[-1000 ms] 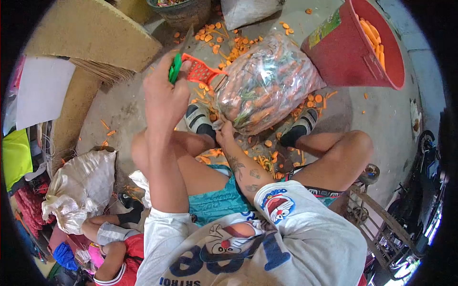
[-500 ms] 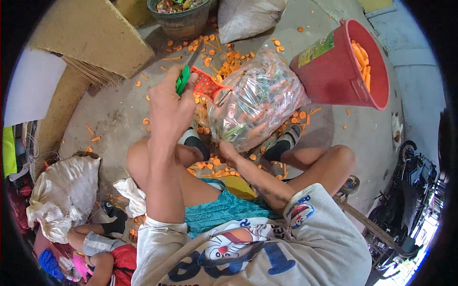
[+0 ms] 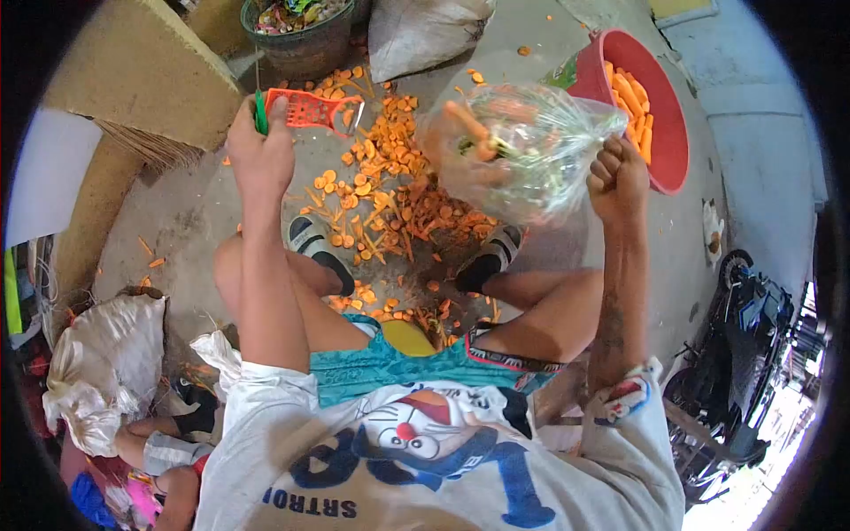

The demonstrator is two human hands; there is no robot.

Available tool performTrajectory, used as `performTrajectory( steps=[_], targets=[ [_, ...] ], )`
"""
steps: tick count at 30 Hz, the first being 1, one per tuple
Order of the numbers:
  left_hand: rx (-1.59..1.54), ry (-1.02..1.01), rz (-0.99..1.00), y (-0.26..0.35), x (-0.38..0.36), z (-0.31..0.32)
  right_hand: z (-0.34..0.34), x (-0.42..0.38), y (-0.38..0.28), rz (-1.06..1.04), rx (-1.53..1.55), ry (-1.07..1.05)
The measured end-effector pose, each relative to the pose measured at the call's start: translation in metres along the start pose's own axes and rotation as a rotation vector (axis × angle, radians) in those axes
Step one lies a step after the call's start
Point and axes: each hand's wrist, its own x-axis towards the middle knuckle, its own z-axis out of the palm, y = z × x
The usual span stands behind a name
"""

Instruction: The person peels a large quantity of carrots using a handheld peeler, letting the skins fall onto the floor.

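Observation:
My left hand [image 3: 263, 150] is closed around an orange peeler [image 3: 310, 110] with a slotted flat body and a green-handled knife [image 3: 261, 111]. At the right, my right hand [image 3: 618, 177] is a fist on the gathered end of a clear plastic bag [image 3: 540, 133]. Carrots and some green tops show through the bag, which hangs tilted above the floor, its wide end to the left. Beyond that hand stands a red bucket [image 3: 675, 133] with peeled orange carrots [image 3: 630, 97] in it.
Carrot slices and peelings [image 3: 390, 146] lie scattered between my feet. A dark tub of scraps [image 3: 305, 44] and a white sack [image 3: 425, 35] stand at the far side. Another person's arm [image 3: 177, 500] shows at lower left, near a pale sack [image 3: 106, 363]. A motorcycle [image 3: 739, 345] is at right.
The bag has come up off the floor and turned, uncovering carrot pieces. My right hand has moved from its lower edge to its gathered end at the right. My left hand has shifted left.

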Motion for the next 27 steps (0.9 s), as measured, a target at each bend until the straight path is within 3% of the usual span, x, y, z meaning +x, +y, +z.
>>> performTrajectory(
  steps=[2, 4, 5, 7, 9, 11, 15, 16, 19, 21, 23, 25, 27],
  targets=[
    [-0.002, -0.005, 0.006, 0.005, 0.004, 0.015, -0.011, 0.054, -0.002, -0.066, -0.048, 0.081],
    [0.005, -0.065, -0.038, 0.017, -0.008, 0.025, -0.047, 0.116, 0.026, -0.524, -0.304, 0.211],
    [0.018, -0.056, -0.041, 0.020, -0.013, 0.031, -0.048, 0.139, 0.034, -0.516, -0.298, 0.198],
    [0.036, -0.138, -0.021, 0.025, -0.024, 0.042, -0.033, 0.153, 0.045, -0.699, -0.596, 0.272],
    [0.154, -0.232, -0.029, 0.025, -0.027, 0.049, -0.023, 0.150, 0.046, -0.715, -0.729, 0.336],
    [-0.058, -0.276, 0.019, 0.026, -0.034, 0.063, -0.014, 0.146, 0.044, -0.748, -0.834, 0.416],
    [0.009, -0.372, 0.089, 0.036, -0.041, 0.078, -0.035, 0.172, 0.052, -0.784, -0.925, 0.399],
    [0.076, -0.408, 0.043, 0.028, -0.040, 0.085, -0.030, 0.163, 0.049, -0.699, -0.874, 0.371],
    [0.121, -0.275, 0.033, -0.032, -0.056, 0.133, -0.027, 0.163, 0.050, -0.739, -0.887, 0.423],
    [0.345, -0.564, -0.226, -0.082, -0.070, 0.157, -0.027, 0.162, 0.049, -0.721, -0.881, 0.392],
    [0.541, -0.671, -0.204, -0.155, -0.098, 0.169, -0.026, 0.157, 0.048, -0.737, -0.935, 0.383],
    [0.632, -0.824, -0.530, -0.230, -0.113, 0.173, -0.029, 0.154, 0.052, -0.783, -0.929, 0.376],
    [0.763, -0.816, -0.565, -0.274, -0.130, 0.171, -0.028, 0.156, 0.054, -0.836, -0.913, 0.377]
  ],
)
